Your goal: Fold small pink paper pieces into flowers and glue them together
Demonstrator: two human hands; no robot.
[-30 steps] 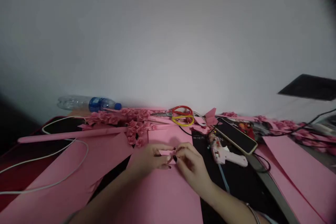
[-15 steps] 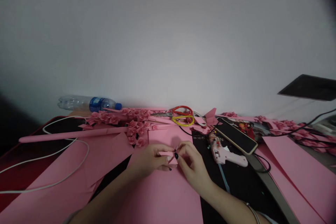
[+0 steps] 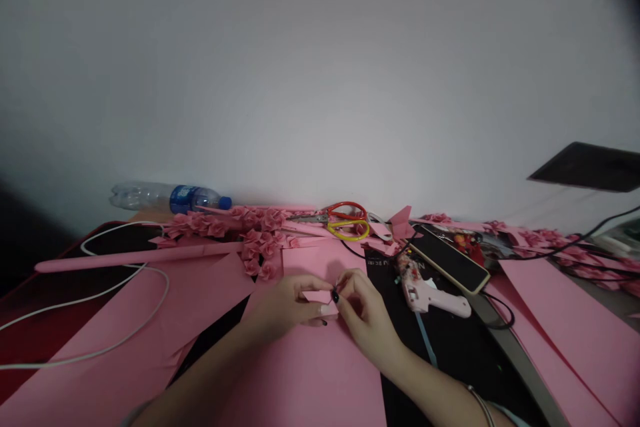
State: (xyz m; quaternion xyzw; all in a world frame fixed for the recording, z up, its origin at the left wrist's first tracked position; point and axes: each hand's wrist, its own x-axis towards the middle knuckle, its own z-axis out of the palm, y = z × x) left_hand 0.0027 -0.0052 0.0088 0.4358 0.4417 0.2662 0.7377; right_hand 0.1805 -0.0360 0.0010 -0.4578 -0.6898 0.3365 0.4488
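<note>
Between my two hands is a small folded piece of pink paper [image 3: 319, 296]. My left hand [image 3: 283, 307] is closed on its left side, with the thumb along the near face and fingers behind. The thumb and forefinger of my right hand [image 3: 367, 317] pinch its right end; a dark nail covers that spot. Both hands are just above a large pink paper sheet [image 3: 310, 380]. Beyond them lie several folded pink paper flowers [image 3: 267, 243] and scissors [image 3: 349, 221] with one red and one yellow handle loop.
A glue gun [image 3: 435, 297] and a phone [image 3: 453, 259] lie to the right. More pink sheets [image 3: 575, 333] are at far right. On the left are a rolled pink paper tube [image 3: 140, 258] and a white cable [image 3: 125, 347]. A plastic bottle [image 3: 170, 198] lies by the wall.
The fingers have shifted slightly, and the folded paper's top face now looks flatter, with its fold turned a little. My hands stay in nearly the same place.
</note>
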